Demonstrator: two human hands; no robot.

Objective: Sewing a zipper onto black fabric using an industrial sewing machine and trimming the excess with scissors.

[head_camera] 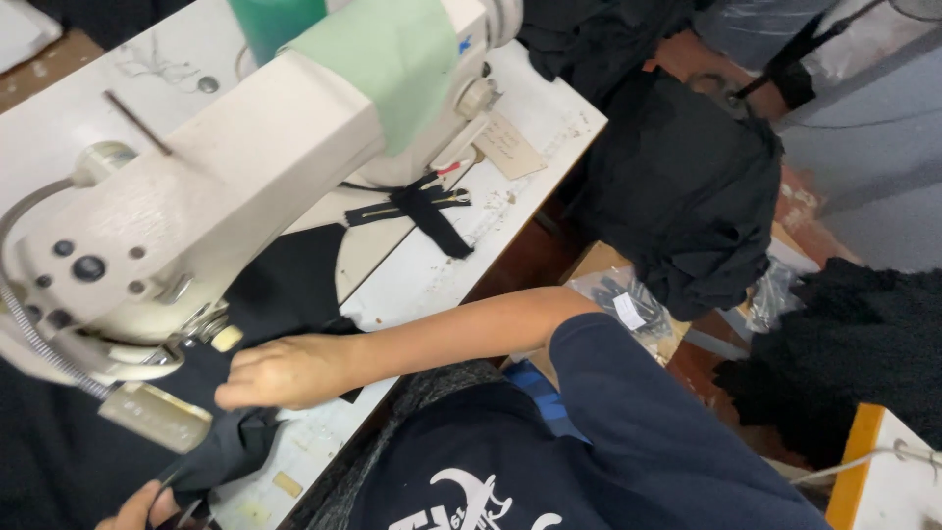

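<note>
Landmark = cream sewing machine [226, 186], sitting on a white desk [442, 275].

Right hand [285, 371]: just below the machine's needle end, fingers laid flat and together on top of black fabric [285, 285], pressing it down on the desk. Not clamped round anything, more a flat press.

Left hand [147, 505]: further below the machine, at the frame's bottom edge, mostly cut off. Grip state: cannot tell; fingers look like they're at a bunched end of the same fabric, but too little shows.

Fabric runs from under the machine's head toward the person, bunching near the desk's front edge.

Other stuff: green cloth [378, 54] draped over the machine top. Small black strip w/ thin metal bits [422, 211] on the desk, right of the machine's base. Paper tag [508, 147] near it. Big pile of black cloth [677, 186] off the desk, well right of the machine. Clear bag of small dark parts [628, 304] below that pile.

Risks, my read:
- right fingertips sit v. close to the needle area; if the machine runs w/ the hand there, fingers could get caught.
- bunched fabric at the front could drag or fold under, giving a crooked or doubled seam.
- loose strip by the base could get swept off by the moving cloth.
</note>
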